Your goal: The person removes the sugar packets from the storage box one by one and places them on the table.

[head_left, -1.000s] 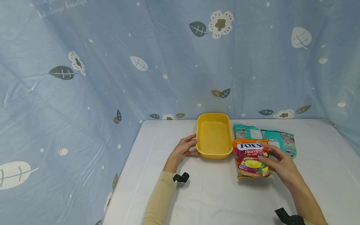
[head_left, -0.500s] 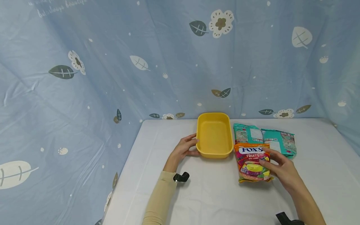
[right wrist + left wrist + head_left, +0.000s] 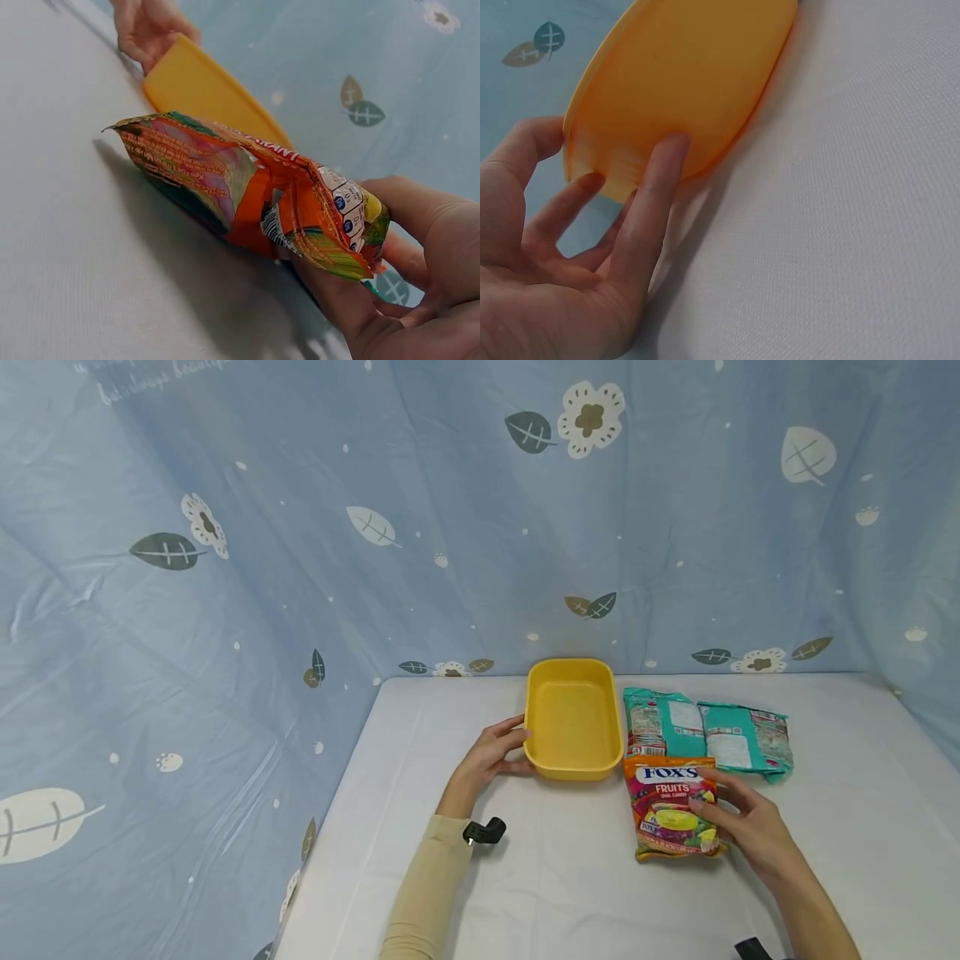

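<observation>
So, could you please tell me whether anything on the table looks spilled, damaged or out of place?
Nothing stands out. The yellow container sits upright and empty, steadied by the left hand. The right hand holds the Fox's fruit candy bag, which looks intact, and two teal packets lie flat behind it.

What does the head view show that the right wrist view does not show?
Only the head view shows two teal packets lying behind the candy bag, and the bag's printed front.

Only the right wrist view shows the bag's crimped end lifted off the white tabletop, pinched in the fingers.

Both show the right hand holding the colourful plastic candy bag, the yellow rectangular plastic tray, and the left hand at its edge.
</observation>
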Tool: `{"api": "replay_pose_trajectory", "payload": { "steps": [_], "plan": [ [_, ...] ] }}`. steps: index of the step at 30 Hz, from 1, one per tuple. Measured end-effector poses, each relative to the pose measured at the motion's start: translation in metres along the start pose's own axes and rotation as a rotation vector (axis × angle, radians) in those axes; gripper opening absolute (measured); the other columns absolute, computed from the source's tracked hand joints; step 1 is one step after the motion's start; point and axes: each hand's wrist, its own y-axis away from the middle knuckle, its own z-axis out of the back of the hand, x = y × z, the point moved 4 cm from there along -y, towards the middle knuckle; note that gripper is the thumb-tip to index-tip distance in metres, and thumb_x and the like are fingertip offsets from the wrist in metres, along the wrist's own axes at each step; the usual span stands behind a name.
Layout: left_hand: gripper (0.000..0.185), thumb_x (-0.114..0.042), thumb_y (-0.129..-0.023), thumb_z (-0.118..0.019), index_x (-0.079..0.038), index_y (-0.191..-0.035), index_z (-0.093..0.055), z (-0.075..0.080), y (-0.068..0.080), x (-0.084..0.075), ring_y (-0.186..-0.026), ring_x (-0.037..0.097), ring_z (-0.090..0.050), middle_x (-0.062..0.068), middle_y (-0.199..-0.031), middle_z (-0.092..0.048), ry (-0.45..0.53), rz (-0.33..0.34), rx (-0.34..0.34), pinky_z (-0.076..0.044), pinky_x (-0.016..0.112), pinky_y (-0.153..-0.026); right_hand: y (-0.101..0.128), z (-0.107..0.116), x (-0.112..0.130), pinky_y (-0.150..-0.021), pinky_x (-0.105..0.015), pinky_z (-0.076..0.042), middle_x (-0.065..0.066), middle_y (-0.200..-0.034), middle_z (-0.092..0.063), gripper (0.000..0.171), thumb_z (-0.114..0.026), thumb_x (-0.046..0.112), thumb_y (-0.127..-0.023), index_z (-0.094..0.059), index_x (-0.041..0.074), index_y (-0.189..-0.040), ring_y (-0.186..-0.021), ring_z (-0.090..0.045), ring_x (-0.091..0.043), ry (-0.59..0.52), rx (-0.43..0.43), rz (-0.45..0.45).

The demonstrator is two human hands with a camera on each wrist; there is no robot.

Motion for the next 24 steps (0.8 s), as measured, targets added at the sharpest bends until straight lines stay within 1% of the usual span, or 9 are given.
{"api": "replay_pose_trajectory", "payload": {
  "steps": [2, 3, 8, 10, 11, 14, 18, 22, 24],
  "plan": [
    [0.049, -0.022, -0.091, -0.070, -0.026, -0.138, -0.057, 0.000, 0.000, 0.000, -0.119, 0.025, -0.061, 0.008, -0.136, -0.059, -0.004, 0.002, 0.001, -0.061, 0.049, -0.083, 0.000, 0.000, -0.001, -0.079, -0.016, -0.057, -0.024, -0.154, -0.024, 0.072, -0.062, 0.046, -0.093, -0.031, 0.024, -0.154, -0.129, -0.040, -0.040, -0.010, 0.002, -0.012],
    [0.049, -0.022, -0.091, -0.070, -0.026, -0.138, -0.056, 0.000, 0.000, 0.000, -0.119, 0.025, -0.061, 0.008, -0.136, -0.059, -0.006, 0.002, 0.001, -0.061, 0.049, -0.083, 0.000, 0.000, -0.002, -0.079, -0.016, -0.057, -0.024, -0.154, -0.025, 0.072, -0.062, 0.047, -0.093, -0.031, 0.024, -0.154, -0.128, -0.041, -0.040, -0.008, 0.003, -0.015],
    [0.049, -0.023, -0.091, -0.070, -0.026, -0.138, -0.057, 0.000, 0.000, 0.000, -0.119, 0.024, -0.061, 0.007, -0.136, -0.059, -0.008, 0.004, -0.004, -0.061, 0.049, -0.083, 0.000, 0.001, -0.005, -0.078, -0.019, -0.057, -0.020, -0.151, -0.028, 0.070, -0.062, 0.046, -0.094, -0.032, 0.027, -0.154, -0.116, -0.046, -0.023, 0.000, 0.002, -0.021],
    [0.049, -0.022, -0.091, -0.070, -0.025, -0.138, -0.057, 0.001, -0.001, 0.000, -0.119, 0.024, -0.061, 0.007, -0.136, -0.059, -0.003, 0.003, -0.005, -0.061, 0.049, -0.083, -0.001, 0.001, -0.007, -0.078, -0.020, -0.057, -0.019, -0.152, -0.028, 0.070, -0.062, 0.046, -0.093, -0.032, 0.028, -0.154, -0.116, -0.044, -0.020, -0.001, 0.003, -0.024],
    [0.049, -0.022, -0.091, -0.070, -0.025, -0.138, -0.057, 0.001, -0.001, 0.000, -0.119, 0.024, -0.060, 0.007, -0.136, -0.059, 0.000, 0.002, -0.006, -0.061, 0.049, -0.083, -0.001, 0.000, -0.008, -0.077, -0.020, -0.058, -0.019, -0.152, -0.028, 0.071, -0.062, 0.046, -0.093, -0.031, 0.028, -0.154, -0.117, -0.044, -0.022, -0.001, 0.004, -0.028],
    [0.050, -0.022, -0.091, -0.070, -0.025, -0.138, -0.057, 0.001, -0.002, 0.001, -0.119, 0.024, -0.060, 0.007, -0.136, -0.059, 0.009, 0.002, -0.008, -0.061, 0.050, -0.082, -0.002, 0.000, -0.012, -0.077, -0.017, -0.056, -0.022, -0.155, -0.026, 0.074, -0.062, 0.048, -0.092, -0.031, 0.025, -0.155, -0.126, -0.040, -0.033, 0.010, 0.010, -0.040],
    [0.050, -0.022, -0.090, -0.071, -0.025, -0.138, -0.057, 0.001, -0.001, 0.002, -0.119, 0.025, -0.060, 0.007, -0.136, -0.059, 0.012, 0.003, -0.009, -0.061, 0.050, -0.082, -0.003, 0.000, -0.014, -0.076, -0.008, -0.048, -0.026, -0.155, -0.026, 0.078, -0.063, 0.050, -0.091, -0.031, 0.017, -0.154, -0.133, -0.034, -0.045, 0.073, 0.010, -0.031],
    [0.051, -0.024, -0.090, -0.072, -0.025, -0.139, -0.056, 0.001, -0.001, 0.002, -0.118, 0.024, -0.061, 0.008, -0.136, -0.059, -0.003, 0.002, -0.009, -0.062, 0.049, -0.082, -0.003, 0.000, -0.014, -0.075, -0.003, -0.043, -0.030, -0.152, -0.032, 0.079, -0.064, 0.051, -0.090, -0.034, 0.012, -0.152, -0.132, -0.039, -0.048, 0.171, -0.003, 0.014],
    [0.052, -0.024, -0.090, -0.071, -0.025, -0.140, -0.055, 0.002, -0.001, 0.003, -0.118, 0.025, -0.061, 0.008, -0.135, -0.059, -0.005, 0.001, -0.008, -0.062, 0.049, -0.082, -0.002, 0.000, -0.013, -0.075, -0.005, -0.047, -0.031, -0.149, -0.034, 0.078, -0.064, 0.051, -0.090, -0.035, 0.011, -0.151, -0.129, -0.043, -0.049, 0.212, -0.014, 0.038]
  ]
}}
